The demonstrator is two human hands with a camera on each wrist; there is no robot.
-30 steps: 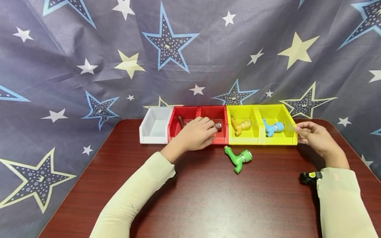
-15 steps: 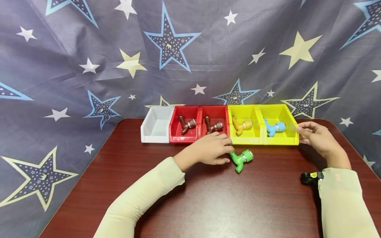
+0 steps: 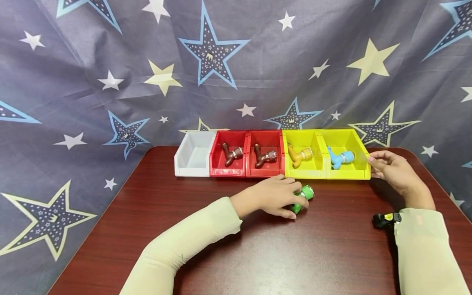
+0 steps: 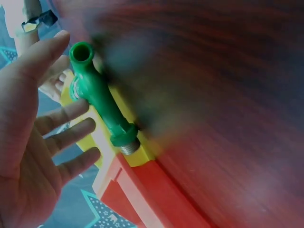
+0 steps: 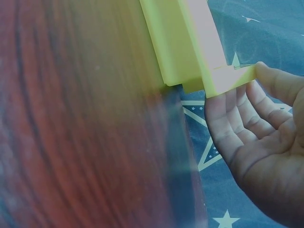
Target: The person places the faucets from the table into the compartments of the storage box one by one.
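A green plastic tap [image 3: 307,192] lies on the table just in front of the bins. My left hand [image 3: 277,196] reaches over it and hides part of it; in the left wrist view the thumb and spread fingers stand around the green tap [image 4: 102,97] without closing on it. At the right end of the row, my right hand [image 3: 400,174] pinches the side edge of the outer yellow bin [image 3: 347,175], thumb above and fingers below. The right wrist view shows that thumb on the yellow rim [image 5: 232,80].
Left of the yellow bins stand a white bin [image 3: 191,172] and two red bins [image 3: 228,172], each red one holding a brown tap [image 3: 264,156]. An orange-yellow tap [image 3: 299,155] and a blue tap [image 3: 341,159] lie in the yellow bins. A starry cloth [image 3: 243,49] hangs behind.
My left hand has withdrawn from the red bins, uncovering the brown taps, and moved right and nearer to the green tap. The right hand stays at the yellow bin's edge.
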